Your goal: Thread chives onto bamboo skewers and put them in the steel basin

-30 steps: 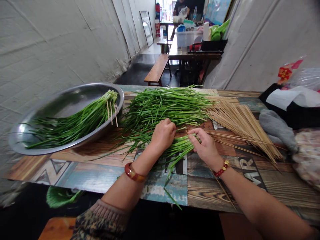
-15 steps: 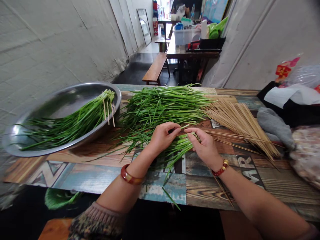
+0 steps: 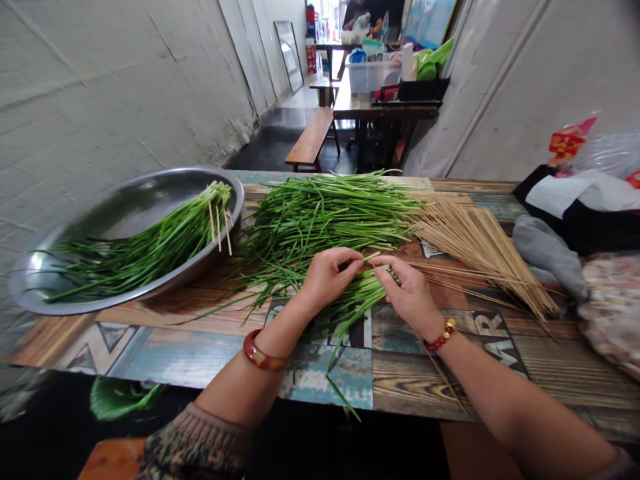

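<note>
In the head view my left hand point(image 3: 333, 277) is closed in a pinch on a garlic chive point(image 3: 371, 256), whose pale cut end sticks out past the fingertips. My right hand point(image 3: 407, 290) almost meets it, thumb and forefinger together on a thin bamboo skewer point(image 3: 443, 373) that runs back beneath the wrist. The skewer's tip is mostly hidden by the fingers. Loose chives point(image 3: 363, 293) lie under both hands. Beyond them spreads a large pile of chives point(image 3: 330, 210). To the right lies a fan of bamboo skewers point(image 3: 485, 247).
A steel basin point(image 3: 165, 175) at left holds chives threaded on skewers point(image 3: 220, 223). Grey cloth point(image 3: 547, 250) and a bag of pale pieces point(image 3: 613, 307) sit at right. Behind are a bench point(image 3: 313, 137), another table with a plastic bin point(image 3: 373, 75), and a person point(image 3: 363, 17).
Both hands stay almost in place, still pinching close together. The view has shifted slightly. The person in the background shows more clearly.
</note>
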Available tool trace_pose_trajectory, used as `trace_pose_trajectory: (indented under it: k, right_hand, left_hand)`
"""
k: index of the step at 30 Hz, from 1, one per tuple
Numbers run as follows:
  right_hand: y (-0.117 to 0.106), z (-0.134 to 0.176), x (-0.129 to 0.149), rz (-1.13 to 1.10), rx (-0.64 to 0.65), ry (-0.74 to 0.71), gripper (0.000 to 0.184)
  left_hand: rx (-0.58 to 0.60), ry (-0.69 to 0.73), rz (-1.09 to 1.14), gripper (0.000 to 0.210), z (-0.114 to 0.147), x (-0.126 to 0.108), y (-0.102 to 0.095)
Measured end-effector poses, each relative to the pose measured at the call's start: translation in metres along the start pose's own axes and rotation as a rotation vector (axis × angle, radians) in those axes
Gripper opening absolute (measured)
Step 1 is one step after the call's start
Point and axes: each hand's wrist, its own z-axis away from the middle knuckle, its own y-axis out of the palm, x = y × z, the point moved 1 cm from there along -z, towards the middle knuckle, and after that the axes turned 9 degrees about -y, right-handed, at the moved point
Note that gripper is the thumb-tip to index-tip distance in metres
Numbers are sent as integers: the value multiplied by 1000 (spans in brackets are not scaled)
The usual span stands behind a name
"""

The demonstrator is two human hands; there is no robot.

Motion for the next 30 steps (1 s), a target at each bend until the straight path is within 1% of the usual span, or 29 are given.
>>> trace_pose_trajectory:
  k: [5, 10, 14, 23, 30]
  right_hand:
    - [-1, 0, 2, 9, 18, -8, 29]
    - [-1, 1, 3, -1, 9, 2, 29]
    - [-1, 1, 3, 12, 13, 10, 29]
    - [-2, 0, 4, 44, 9, -10, 29]
    - [-3, -1, 6, 54, 16, -1, 27]
  left_hand:
    - [0, 9, 7, 13, 0, -2, 0]
    - [6, 14, -8, 13, 0, -2, 0]
    - [8, 38, -21, 13, 0, -2, 0]
    - [-27, 114, -85, 11, 1, 1, 2]
    - [-17, 130, -138, 13, 2, 0, 1]
